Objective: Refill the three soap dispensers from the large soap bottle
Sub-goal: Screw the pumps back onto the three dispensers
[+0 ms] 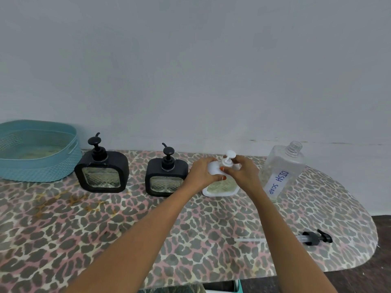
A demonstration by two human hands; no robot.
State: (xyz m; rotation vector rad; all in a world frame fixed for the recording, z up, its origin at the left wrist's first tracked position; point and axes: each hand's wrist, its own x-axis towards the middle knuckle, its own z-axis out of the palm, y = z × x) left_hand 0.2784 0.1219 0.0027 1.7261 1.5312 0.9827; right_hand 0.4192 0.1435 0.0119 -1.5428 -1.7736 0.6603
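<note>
Three square soap dispensers stand in a row on the table. The left black dispenser (101,171) and the middle black dispenser (166,177) have their pumps on. The white dispenser (221,185) stands third, with yellowish soap in its lower part. My left hand (204,173) grips its upper left side. My right hand (241,171) holds the collar of its white pump (229,158) at the neck. The large clear bottle (282,169), labelled DISH SOAP, stands uncapped just right of my right hand. Its black pump (315,237) lies on the table at the right.
A teal woven basket (42,166) sits at the back left against the pale wall. The table (105,229) has a leopard-print cover and a rounded right end, with dark floor beyond it. A teal object shows under the table's near edge.
</note>
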